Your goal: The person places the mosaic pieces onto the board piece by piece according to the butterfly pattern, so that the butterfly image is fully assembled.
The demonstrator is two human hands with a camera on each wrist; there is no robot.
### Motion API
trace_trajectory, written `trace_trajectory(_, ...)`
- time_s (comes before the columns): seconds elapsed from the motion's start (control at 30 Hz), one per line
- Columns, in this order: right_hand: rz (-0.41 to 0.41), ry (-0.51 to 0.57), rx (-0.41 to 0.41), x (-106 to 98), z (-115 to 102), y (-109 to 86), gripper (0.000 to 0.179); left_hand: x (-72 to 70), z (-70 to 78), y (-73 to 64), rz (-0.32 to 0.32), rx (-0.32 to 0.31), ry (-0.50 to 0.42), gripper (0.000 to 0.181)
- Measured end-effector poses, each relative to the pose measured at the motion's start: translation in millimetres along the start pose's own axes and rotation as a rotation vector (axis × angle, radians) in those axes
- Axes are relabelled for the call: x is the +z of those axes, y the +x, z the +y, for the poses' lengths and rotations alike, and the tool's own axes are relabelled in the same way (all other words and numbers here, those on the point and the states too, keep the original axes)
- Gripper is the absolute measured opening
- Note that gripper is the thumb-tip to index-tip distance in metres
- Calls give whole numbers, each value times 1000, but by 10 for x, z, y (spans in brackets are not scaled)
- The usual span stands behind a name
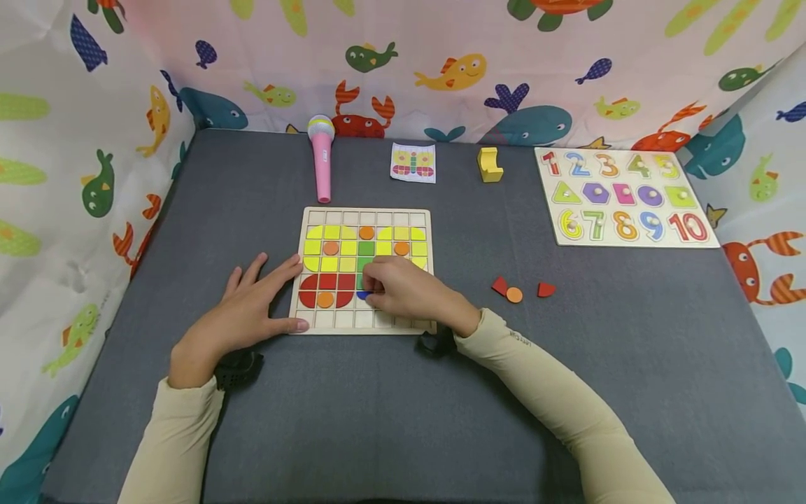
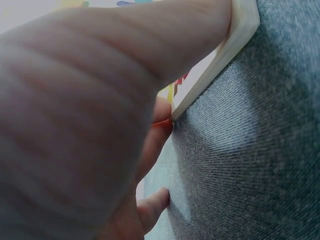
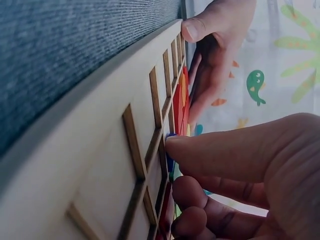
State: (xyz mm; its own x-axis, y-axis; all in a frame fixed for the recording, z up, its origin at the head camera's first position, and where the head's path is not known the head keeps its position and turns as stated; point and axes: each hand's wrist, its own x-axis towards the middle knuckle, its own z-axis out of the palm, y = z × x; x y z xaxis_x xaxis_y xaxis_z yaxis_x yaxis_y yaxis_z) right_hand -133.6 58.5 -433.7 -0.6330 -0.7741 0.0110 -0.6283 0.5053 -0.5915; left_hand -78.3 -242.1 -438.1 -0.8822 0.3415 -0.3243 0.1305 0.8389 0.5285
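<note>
A wooden grid board (image 1: 334, 322) carries yellow, red, orange and green pieces laid in cells. My left hand (image 1: 242, 318) rests at the board's left side with spread fingers, thumb near the lower-left corner; in the left wrist view, fingers and thumb touch the board's edge (image 2: 215, 65). Over the board's lower middle, my right hand (image 1: 406, 287) pinches a blue piece (image 1: 363, 295) at a cell below the green column (image 1: 366, 252). The right wrist view shows the thumb (image 3: 192, 155) on that blue piece (image 3: 170, 162). My right hand hides several cells on the right.
Right of the board lie two red pieces (image 1: 546, 289) and an orange round piece (image 1: 514, 295). Behind it are a pink toy microphone (image 1: 322, 164), a picture card (image 1: 413, 163) and a yellow block (image 1: 489, 165). A number puzzle board (image 1: 636, 241) lies at the back right.
</note>
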Motion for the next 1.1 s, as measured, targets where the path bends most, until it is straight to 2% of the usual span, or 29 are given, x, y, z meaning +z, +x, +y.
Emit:
trace_trajectory(0.17,25,33,0,-43,34,-85,9,4,4,-5,-1,-1,-2,112)
trace_trajectory(0.3,65,91,14,-132,114,-224,4,11,6,-11,6,0,-4,112)
trace_trajectory(0.63,249,207,163,-384,435,-835,15,21,15,-7,13,-8,5,114)
trace_trajectory(0.9,290,143,250,-561,739,-1354,30,20,15,-2,6,-10,6,114)
trace_trajectory(1.1,290,99,283,-666,912,-1606,34,20,12,6,8,-19,12,116)
